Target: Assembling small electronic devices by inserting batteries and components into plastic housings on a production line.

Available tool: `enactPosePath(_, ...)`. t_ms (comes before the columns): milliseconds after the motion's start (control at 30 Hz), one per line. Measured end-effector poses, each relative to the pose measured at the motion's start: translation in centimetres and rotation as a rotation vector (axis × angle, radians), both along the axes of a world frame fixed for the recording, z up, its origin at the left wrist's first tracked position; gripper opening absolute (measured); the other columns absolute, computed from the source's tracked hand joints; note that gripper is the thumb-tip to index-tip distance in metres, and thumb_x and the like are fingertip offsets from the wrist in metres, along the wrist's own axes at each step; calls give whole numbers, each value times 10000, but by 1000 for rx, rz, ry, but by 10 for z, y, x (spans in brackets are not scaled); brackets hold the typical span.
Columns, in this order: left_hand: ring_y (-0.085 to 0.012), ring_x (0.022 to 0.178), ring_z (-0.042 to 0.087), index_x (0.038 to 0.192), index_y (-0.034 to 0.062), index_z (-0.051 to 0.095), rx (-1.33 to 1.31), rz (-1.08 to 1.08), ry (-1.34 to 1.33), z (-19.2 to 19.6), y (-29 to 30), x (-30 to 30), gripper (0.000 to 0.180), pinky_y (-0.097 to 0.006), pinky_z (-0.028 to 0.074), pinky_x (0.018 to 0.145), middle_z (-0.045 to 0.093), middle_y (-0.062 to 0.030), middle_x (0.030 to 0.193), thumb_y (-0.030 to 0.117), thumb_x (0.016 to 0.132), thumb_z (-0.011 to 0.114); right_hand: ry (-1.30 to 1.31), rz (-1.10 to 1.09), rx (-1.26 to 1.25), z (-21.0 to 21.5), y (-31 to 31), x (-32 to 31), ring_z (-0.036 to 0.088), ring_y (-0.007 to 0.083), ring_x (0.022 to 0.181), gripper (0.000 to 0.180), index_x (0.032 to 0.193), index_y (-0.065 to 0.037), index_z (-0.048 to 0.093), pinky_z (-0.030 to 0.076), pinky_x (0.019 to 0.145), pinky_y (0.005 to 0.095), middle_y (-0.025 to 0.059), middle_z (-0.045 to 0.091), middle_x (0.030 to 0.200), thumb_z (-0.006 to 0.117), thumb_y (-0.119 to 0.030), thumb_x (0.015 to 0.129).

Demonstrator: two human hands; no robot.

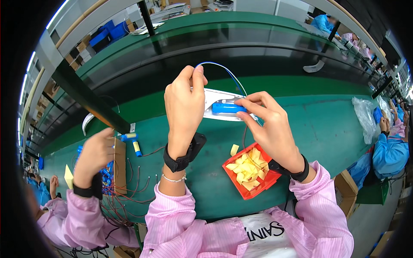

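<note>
Already blue battery cell (226, 108) seated on white plate (214, 99), both held above green worktop (327, 129). Right hand (269, 129) pinches cell with fingertips. Left hand (185, 103) closed on blue-white wire (223, 69), looped loose, not routed yet. Red tray (269, 182) of yellow tabs below, none visibly applied.

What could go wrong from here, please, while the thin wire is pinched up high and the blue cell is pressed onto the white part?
1. The left hand lifts the thin wire in a taut-looking arc; a harder pull might strain its joint.
2. The right hand presses the blue cell onto the white part, which could slide on the green belt.
3. The red tray of yellow slips sits under the right wrist and might get knocked.
</note>
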State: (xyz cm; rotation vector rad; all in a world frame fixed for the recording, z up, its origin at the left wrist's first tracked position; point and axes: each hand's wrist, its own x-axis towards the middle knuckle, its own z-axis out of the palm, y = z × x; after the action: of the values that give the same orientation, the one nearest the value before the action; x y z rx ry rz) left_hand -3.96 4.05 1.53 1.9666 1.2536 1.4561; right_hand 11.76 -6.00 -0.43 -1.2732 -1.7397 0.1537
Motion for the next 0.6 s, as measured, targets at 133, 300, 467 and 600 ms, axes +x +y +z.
enactPosePath(133, -54, 502, 345, 727, -4, 580, -15, -16, -58, -1, 1, 0, 383, -281, 242, 464, 423, 3, 523, 277, 982, 528, 21, -22, 44, -3, 0, -5, 636, 224, 788, 248, 1036, -6, 712, 499, 675, 318, 105, 640, 939, 731, -8, 789)
enactPosePath(300, -174, 449, 505, 744, 11, 603, -48, 37, -29, -3, -2, 2, 371, -330, 358, 472, 539, -88, 522, 271, 987, 498, 27, 37, -89, 6, -1, 2, 636, 207, 783, 290, 1061, -28, 724, 498, 671, 308, 94, 638, 922, 746, -8, 773)
enactPosePath(467, -163, 436, 475, 734, 16, 593, -28, 69, -117, -6, -4, 6, 370, -323, 341, 462, 500, -78, 496, 260, 994, 494, 28, 129, -205, 9, 0, 7, 617, 220, 793, 317, 1080, -5, 708, 498, 695, 325, 104, 618, 938, 758, -34, 768)
enactPosePath(600, -137, 445, 454, 736, 9, 585, 9, 97, -150, -10, 1, 4, 365, -316, 327, 461, 490, -69, 504, 246, 998, 492, -171, 100, 23, 5, -4, -3, 582, 281, 908, 380, 1129, 40, 628, 496, 751, 361, 123, 586, 992, 746, -65, 783)
